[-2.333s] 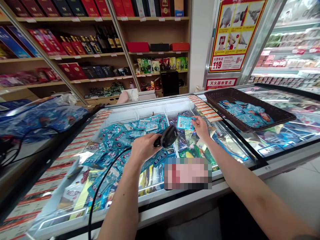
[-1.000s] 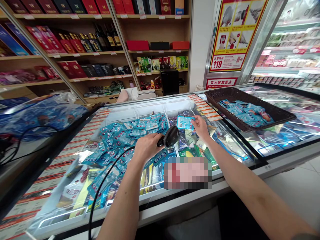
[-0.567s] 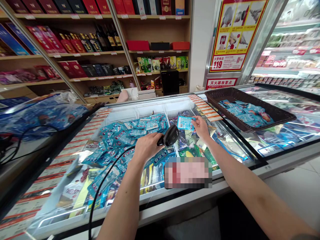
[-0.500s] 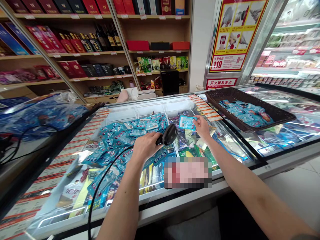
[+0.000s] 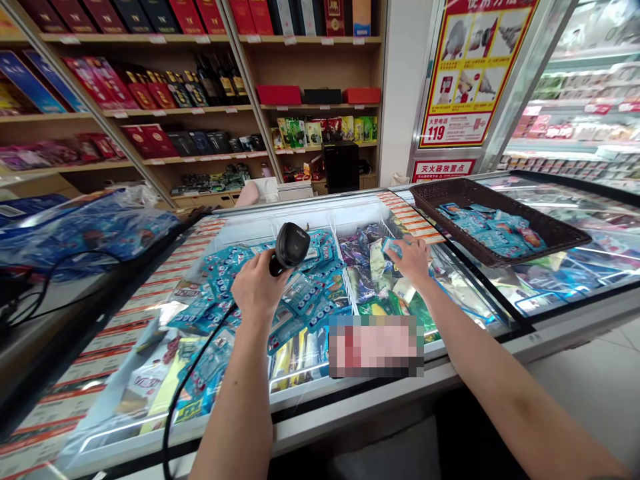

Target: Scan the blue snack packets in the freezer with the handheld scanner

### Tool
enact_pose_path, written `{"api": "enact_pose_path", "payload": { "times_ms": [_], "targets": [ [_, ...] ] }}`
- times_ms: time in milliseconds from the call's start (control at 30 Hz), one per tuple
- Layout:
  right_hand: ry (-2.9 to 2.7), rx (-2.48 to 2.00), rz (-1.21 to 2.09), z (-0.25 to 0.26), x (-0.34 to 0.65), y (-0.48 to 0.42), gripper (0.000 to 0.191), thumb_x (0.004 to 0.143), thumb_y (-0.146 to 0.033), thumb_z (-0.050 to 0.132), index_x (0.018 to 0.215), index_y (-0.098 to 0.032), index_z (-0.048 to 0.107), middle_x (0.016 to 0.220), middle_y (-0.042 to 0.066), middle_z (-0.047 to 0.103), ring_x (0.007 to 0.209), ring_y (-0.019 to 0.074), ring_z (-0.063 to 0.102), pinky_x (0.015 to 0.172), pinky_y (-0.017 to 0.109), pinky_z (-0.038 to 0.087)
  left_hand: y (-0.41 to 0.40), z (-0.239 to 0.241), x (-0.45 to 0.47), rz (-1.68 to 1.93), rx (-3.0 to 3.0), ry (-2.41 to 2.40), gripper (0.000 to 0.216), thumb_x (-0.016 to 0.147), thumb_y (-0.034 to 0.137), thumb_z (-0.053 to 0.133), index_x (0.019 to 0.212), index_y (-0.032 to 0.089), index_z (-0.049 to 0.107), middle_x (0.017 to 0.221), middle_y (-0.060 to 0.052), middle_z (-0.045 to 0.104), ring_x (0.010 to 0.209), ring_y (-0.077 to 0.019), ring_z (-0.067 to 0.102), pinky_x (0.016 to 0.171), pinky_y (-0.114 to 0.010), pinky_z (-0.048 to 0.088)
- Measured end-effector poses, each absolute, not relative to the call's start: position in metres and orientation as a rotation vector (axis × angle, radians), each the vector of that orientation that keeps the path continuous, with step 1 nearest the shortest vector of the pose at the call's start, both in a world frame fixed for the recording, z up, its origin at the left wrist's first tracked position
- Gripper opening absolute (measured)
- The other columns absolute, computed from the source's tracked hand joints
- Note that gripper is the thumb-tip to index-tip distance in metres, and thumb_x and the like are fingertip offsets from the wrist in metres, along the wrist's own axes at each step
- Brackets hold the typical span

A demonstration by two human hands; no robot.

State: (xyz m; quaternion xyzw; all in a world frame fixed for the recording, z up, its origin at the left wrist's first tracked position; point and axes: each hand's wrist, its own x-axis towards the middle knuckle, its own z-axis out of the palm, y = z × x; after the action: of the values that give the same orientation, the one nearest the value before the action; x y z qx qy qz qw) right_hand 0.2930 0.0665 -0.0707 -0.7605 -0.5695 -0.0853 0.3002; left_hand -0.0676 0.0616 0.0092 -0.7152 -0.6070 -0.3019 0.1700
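Note:
My left hand [image 5: 257,287] is closed round the handle of a black corded barcode scanner [image 5: 290,247], held up over a heap of blue snack packets [image 5: 305,293] in the open chest freezer [image 5: 300,213]. My right hand [image 5: 414,260] is further right, over the freezer's mixed wrapped items, fingers closed on a small blue packet [image 5: 391,248] that is mostly hidden by the hand.
A dark brown basket [image 5: 550,230] holding several blue packets sits on the freezer's glass lid at right. A plastic bag of blue packets [image 5: 85,230] lies at left by a black cable. Shelves of boxed goods stand behind; a refrigerated case is at right.
My left hand has lifted the scanner up and to the left. My right hand has turned the blue packet down and shifted a little right, toward the basket.

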Motion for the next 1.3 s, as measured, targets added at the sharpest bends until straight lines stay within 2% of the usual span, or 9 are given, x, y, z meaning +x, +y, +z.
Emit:
{"api": "enact_pose_path", "payload": {
  "times_ms": [200,267,333,433,567,767,1000,1133,1300],
  "targets": [
    [-1.627,-2.023,-0.314,-0.070,0.283,0.063,0.028,0.091,-0.036,0.057,0.111,-0.024,0.072,0.133,0.012,0.062,0.127,0.0327,0.046,0.106,0.054,0.028,0.064,0.024,-0.065,-0.761,-2.037,-1.731,0.034,0.090,0.043,0.053,0.115,0.022,0.063,0.107,-0.012,0.069,0.103,-0.0300,0.063,0.093,-0.042,0.041],
    [-1.611,-1.939,-0.302,-0.065,0.278,0.063,0.026,0.091,-0.033,0.055,0.106,-0.023,0.073,0.133,0.012,0.062,0.128,0.0322,0.046,0.108,0.053,0.027,0.063,0.027,-0.061,-0.697,-2.017,-1.798,0.035,0.090,0.042,0.053,0.118,0.022,0.061,0.109,-0.012,0.069,0.101,-0.0295,0.064,0.085,-0.039,0.042],
    [-1.596,-1.794,-0.128,-0.060,0.269,0.064,0.027,0.093,-0.033,0.053,0.105,-0.022,0.074,0.126,0.011,0.066,0.122,0.0303,0.052,0.106,0.049,0.033,0.062,0.026,-0.059,-0.636,-2.015,-1.852,0.037,0.091,0.043,0.051,0.120,0.022,0.059,0.111,-0.011,0.068,0.098,-0.0284,0.065,0.072,-0.034,0.042],
    [-1.666,-1.524,0.300,-0.054,0.248,0.069,0.031,0.094,-0.038,0.050,0.103,-0.021,0.075,0.105,0.008,0.074,0.098,0.0219,0.065,0.088,0.035,0.048,0.061,0.016,-0.063,-0.629,-2.025,-1.843,0.038,0.091,0.044,0.050,0.121,0.022,0.058,0.114,-0.009,0.069,0.094,-0.0265,0.067,0.062,-0.032,0.037],
    [-1.687,-1.426,0.655,-0.051,0.220,0.082,0.039,0.091,-0.051,0.052,0.097,-0.021,0.077,0.090,0.005,0.077,0.081,0.0180,0.068,0.071,0.027,0.049,0.062,0.006,-0.074,-0.691,-2.018,-1.745,0.038,0.090,0.045,0.052,0.119,0.022,0.060,0.114,-0.008,0.070,0.093,-0.0268,0.067,0.060,-0.032,0.034],
    [-1.653,-1.514,0.693,-0.051,0.200,0.099,0.052,0.086,-0.064,0.053,0.086,-0.018,0.077,0.076,0.003,0.074,0.076,0.0195,0.066,0.062,0.025,0.045,0.062,0.005,-0.076,-0.717,-2.092,-1.630,0.041,0.088,0.046,0.055,0.122,0.023,0.061,0.111,-0.007,0.071,0.092,-0.0258,0.067,0.060,-0.032,0.033],
    [-1.595,-1.691,0.638,-0.046,0.187,0.094,0.047,0.079,-0.066,0.062,0.091,-0.023,0.079,0.086,0.001,0.076,0.081,0.0213,0.068,0.061,0.025,0.040,0.061,0.002,-0.075,-0.733,-2.097,-1.622,0.039,0.088,0.046,0.055,0.119,0.022,0.063,0.108,-0.008,0.071,0.091,-0.0259,0.067,0.060,-0.032,0.034],
    [-1.555,-1.796,0.643,-0.039,0.183,0.093,0.036,0.077,-0.059,0.068,0.092,-0.029,0.079,0.092,-0.001,0.077,0.085,0.0211,0.069,0.061,0.025,0.041,0.062,0.000,-0.074,-0.693,-2.097,-1.637,0.039,0.088,0.047,0.056,0.116,0.022,0.064,0.106,-0.009,0.071,0.091,-0.0267,0.067,0.060,-0.032,0.034],
    [-1.516,-1.773,0.698,-0.040,0.189,0.098,0.030,0.076,-0.053,0.070,0.088,-0.027,0.080,0.093,0.000,0.077,0.084,0.0216,0.070,0.064,0.026,0.044,0.065,-0.004,-0.075,-0.678,-2.114,-1.581,0.040,0.088,0.045,0.056,0.120,0.021,0.062,0.110,-0.009,0.071,0.093,-0.0263,0.067,0.061,-0.032,0.035]
  ]
}}
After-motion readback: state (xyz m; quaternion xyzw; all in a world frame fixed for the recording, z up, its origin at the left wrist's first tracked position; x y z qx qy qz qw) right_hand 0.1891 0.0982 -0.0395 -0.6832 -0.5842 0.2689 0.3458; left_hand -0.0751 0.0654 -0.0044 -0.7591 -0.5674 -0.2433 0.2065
